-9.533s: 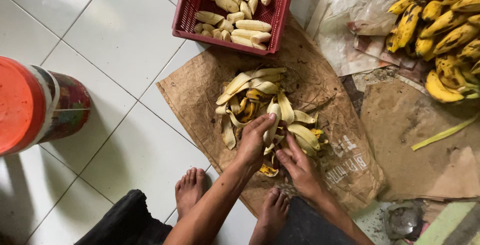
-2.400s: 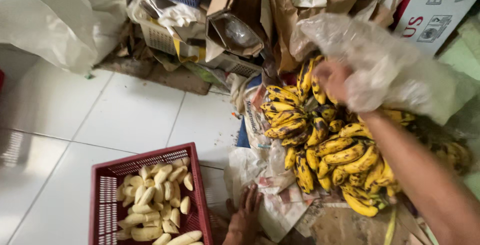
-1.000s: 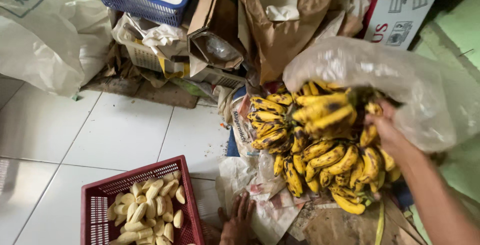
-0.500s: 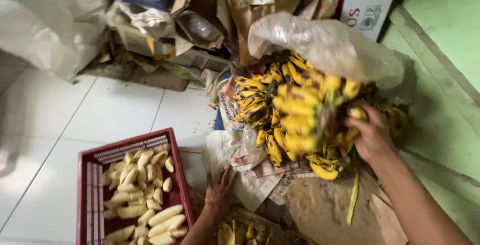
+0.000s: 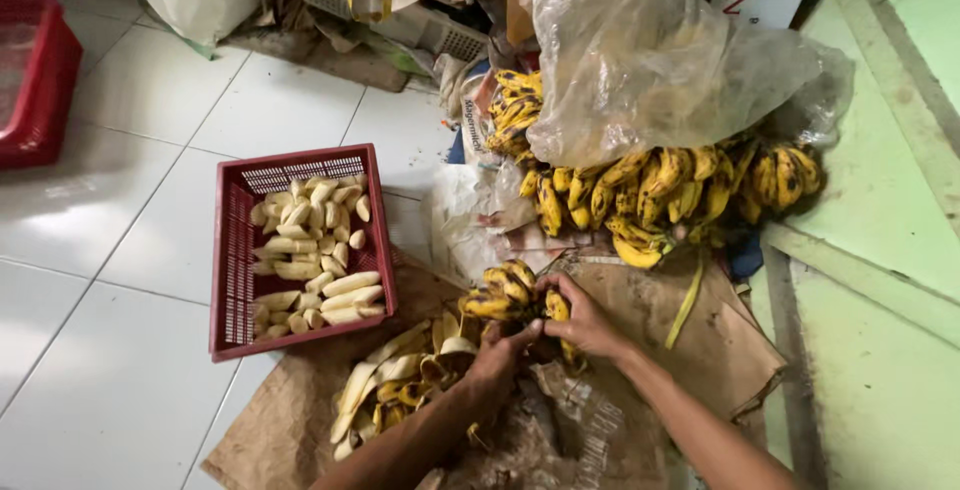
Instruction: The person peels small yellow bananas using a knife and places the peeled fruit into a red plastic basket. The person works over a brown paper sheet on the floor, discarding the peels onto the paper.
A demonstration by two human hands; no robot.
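Nearest, the left hand (image 5: 500, 348) and right hand (image 5: 583, 322) meet on a small bunch (image 5: 515, 295) of ripe bananas held just above the peels (image 5: 400, 385) on brown paper (image 5: 300, 420). Fingers of both hands curl closed around the bunch; fruit protrudes beyond them to the left. Risk: soft, overripe fruit may bruise or tear off and drop among the peels. Left, a red crate (image 5: 232, 250) holds peeled bananas. Beyond, the main pile (image 5: 660, 185) lies under a plastic bag (image 5: 650, 60).
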